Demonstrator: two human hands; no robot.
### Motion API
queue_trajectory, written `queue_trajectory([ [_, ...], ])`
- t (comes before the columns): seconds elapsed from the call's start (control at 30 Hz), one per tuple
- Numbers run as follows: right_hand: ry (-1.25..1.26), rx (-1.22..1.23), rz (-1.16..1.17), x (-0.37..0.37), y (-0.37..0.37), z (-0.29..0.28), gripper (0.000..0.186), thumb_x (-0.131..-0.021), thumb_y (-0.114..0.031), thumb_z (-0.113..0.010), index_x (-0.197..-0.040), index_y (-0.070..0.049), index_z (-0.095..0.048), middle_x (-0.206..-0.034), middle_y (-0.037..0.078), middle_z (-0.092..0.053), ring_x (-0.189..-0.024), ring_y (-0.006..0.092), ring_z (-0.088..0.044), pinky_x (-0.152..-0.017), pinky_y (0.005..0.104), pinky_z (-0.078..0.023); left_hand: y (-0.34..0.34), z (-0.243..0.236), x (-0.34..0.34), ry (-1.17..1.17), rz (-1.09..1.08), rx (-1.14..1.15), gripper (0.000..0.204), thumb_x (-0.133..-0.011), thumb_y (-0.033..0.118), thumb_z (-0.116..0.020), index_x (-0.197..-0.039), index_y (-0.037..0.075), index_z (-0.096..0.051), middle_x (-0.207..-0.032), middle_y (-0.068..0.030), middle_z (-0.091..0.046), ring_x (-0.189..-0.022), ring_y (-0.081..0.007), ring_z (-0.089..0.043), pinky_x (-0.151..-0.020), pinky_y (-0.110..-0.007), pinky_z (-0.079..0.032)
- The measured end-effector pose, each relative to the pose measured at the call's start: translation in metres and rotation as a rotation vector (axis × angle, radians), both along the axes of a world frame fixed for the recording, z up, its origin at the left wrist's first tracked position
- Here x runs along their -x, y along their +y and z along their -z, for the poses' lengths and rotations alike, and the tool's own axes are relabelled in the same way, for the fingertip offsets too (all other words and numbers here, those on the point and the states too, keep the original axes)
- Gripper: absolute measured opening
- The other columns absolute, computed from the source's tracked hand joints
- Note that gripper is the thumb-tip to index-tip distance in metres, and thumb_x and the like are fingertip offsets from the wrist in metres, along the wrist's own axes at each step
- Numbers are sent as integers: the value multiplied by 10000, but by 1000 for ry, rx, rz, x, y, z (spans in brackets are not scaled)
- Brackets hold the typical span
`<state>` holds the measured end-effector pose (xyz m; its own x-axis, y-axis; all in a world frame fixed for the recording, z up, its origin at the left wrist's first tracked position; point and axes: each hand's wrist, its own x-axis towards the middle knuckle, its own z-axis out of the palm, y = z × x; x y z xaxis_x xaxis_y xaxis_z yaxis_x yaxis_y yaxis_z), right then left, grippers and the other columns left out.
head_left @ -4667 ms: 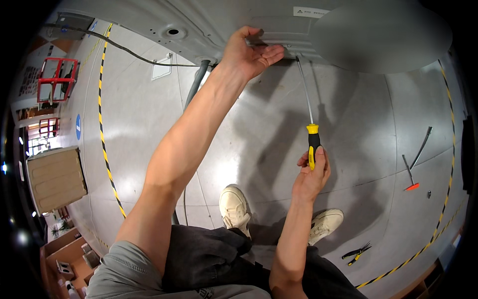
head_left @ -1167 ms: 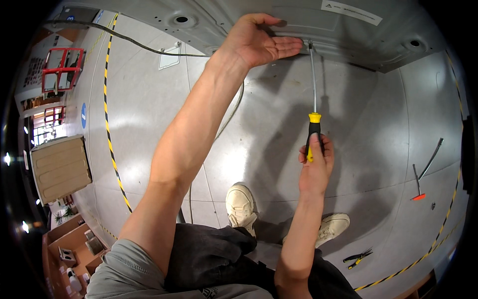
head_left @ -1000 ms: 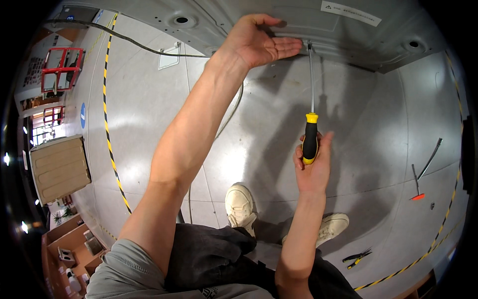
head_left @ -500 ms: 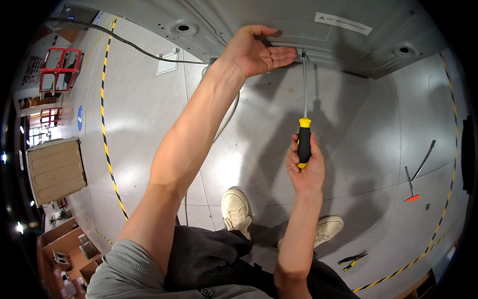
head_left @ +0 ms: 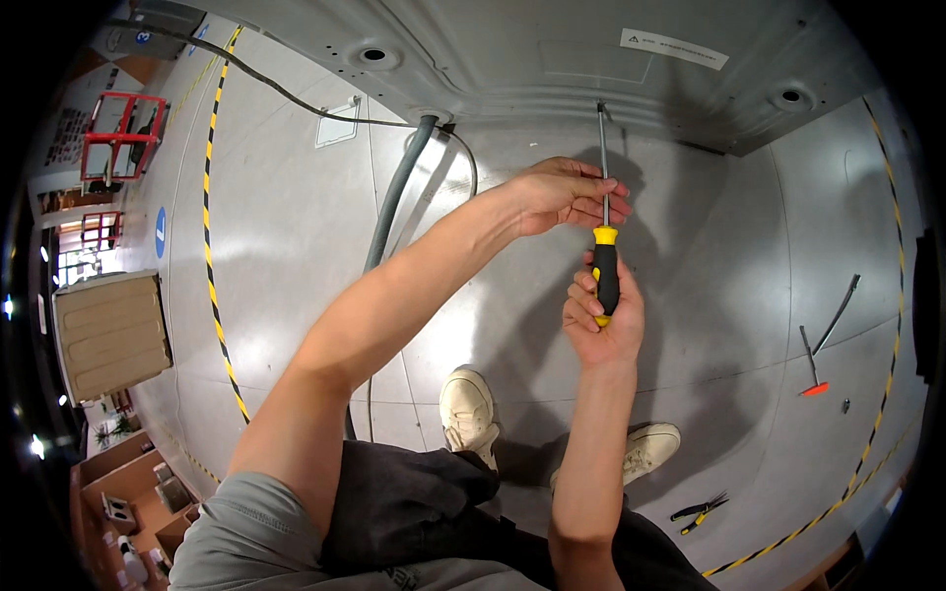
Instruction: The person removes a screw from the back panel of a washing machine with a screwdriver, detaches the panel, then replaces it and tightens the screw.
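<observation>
A screwdriver [head_left: 607,281] with a black-and-yellow handle points away from me, its shaft tip against the lower edge of a grey metal panel [head_left: 512,74]. My right hand [head_left: 603,313] is closed around the handle. Farther up, my left hand [head_left: 567,200] has its thumb and fingers around the metal shaft, just beyond the yellow collar. What the tip meets at the panel is too small to make out.
A grey hose [head_left: 399,192] and a dark cable [head_left: 271,91] run by the panel's left side. On the floor at right lie a tool with an orange end [head_left: 814,389], a dark rod [head_left: 841,310] and pliers [head_left: 699,512]. Striped tape [head_left: 210,217] marks the floor.
My left hand has come down from the panel's edge to the screwdriver shaft, uncovering the grey hose. My right hand keeps its hold on the handle, turned slightly.
</observation>
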<state>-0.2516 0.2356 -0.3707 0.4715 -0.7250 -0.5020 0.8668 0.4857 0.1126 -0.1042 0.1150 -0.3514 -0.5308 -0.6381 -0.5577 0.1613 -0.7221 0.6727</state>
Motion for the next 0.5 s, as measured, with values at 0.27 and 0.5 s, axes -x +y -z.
queue_trajectory([
  [0.27,1669,241,29,-21,19,-20,310,-941,-264,-594,-1079,7,-535,-775,87,-550,-632,153,-521,-565,262,-429,1,-3,15,-259,-105,44,290,-916,204,-640,-1063,-33,-559,-962,-155,-672,-884,-239,-682,-761,-329,-563],
  [0.5,277,66,31,-2,13,-13,338,-969,-311,-535,-1070,12,-533,-784,88,-548,-529,110,-490,-458,229,-378,-8,-4,-1,-121,-76,79,280,-872,196,-701,-983,-30,-580,-882,-146,-678,-786,-202,-677,-688,-306,-562],
])
